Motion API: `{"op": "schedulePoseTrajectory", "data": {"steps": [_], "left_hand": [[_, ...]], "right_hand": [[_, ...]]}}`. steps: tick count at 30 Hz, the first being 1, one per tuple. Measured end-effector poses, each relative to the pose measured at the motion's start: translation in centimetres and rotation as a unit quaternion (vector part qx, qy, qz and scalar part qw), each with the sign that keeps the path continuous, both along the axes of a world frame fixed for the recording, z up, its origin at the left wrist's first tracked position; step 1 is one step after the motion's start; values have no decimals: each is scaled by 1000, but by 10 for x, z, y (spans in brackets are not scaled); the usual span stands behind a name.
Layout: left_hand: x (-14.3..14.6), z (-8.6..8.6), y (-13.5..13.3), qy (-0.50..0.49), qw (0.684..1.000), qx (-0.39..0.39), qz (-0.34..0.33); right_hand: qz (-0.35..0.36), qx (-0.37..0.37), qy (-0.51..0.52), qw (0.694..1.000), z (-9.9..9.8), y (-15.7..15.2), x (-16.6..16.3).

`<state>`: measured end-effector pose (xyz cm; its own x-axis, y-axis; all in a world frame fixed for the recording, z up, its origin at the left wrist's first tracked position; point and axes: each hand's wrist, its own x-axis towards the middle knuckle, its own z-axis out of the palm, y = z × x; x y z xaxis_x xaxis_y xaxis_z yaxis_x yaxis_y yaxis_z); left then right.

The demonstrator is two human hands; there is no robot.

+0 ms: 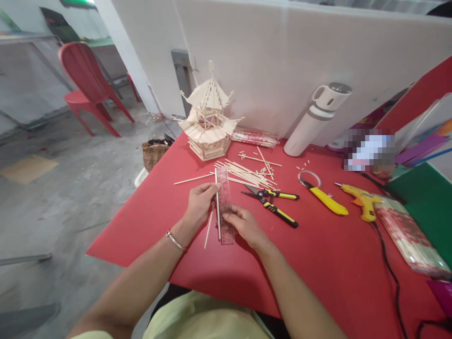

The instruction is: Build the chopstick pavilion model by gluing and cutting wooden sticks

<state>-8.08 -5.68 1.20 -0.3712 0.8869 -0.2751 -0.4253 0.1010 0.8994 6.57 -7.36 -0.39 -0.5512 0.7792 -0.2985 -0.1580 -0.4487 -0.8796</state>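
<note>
You seem to be at the measuring step: a stick [218, 207] runs lengthwise along the left edge of the clear ruler [223, 193], nearly parallel to it. As I judge it, the next move calls for squaring the stick's end to the ruler's scale and marking the length with a thumb (the marks are too small to read from here).

The stick is right in your grasp. Your left hand [202, 200] pinches it against the ruler's upper part, thumb on top and fingers curled in. Your right hand [243, 226] grips the ruler's lower part from the right, its fingertips reaching across toward the stick. Another stick [208, 230] slants out below your left hand, just left of the ruler.

Beyond the ruler's far end and to its right lies the pile [247, 174] of sticks on the surface [318, 263]; the cutters [263, 195] rest near, right of the ruler.
</note>
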Motion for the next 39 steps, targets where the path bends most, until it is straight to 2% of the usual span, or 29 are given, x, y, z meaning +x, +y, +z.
{"op": "schedulePoseTrajectory", "data": {"steps": [5,13,20,24,29,34,39], "left_hand": [[3,1,-1,-2,1000,8,-6],[3,-11,-5,45,998,28,-37],[7,4,-9,45,998,23,-47],[10,9,-9,65,997,15,-47],[10,8,-8,82,994,0,-69],[11,6,-7,78,994,-3,-71],[13,8,-8,79,994,-12,-74]], "right_hand": [[-33,14,0,999,0,0,-2],[-81,60,-28,994,0,2,-6],[-103,60,-3,993,-1,3,-8],[-98,63,10,993,-1,5,-8],[-98,68,17,993,0,6,-7],[-94,56,56,992,-3,8,-9],[-92,70,53,992,-2,9,-6]]}}
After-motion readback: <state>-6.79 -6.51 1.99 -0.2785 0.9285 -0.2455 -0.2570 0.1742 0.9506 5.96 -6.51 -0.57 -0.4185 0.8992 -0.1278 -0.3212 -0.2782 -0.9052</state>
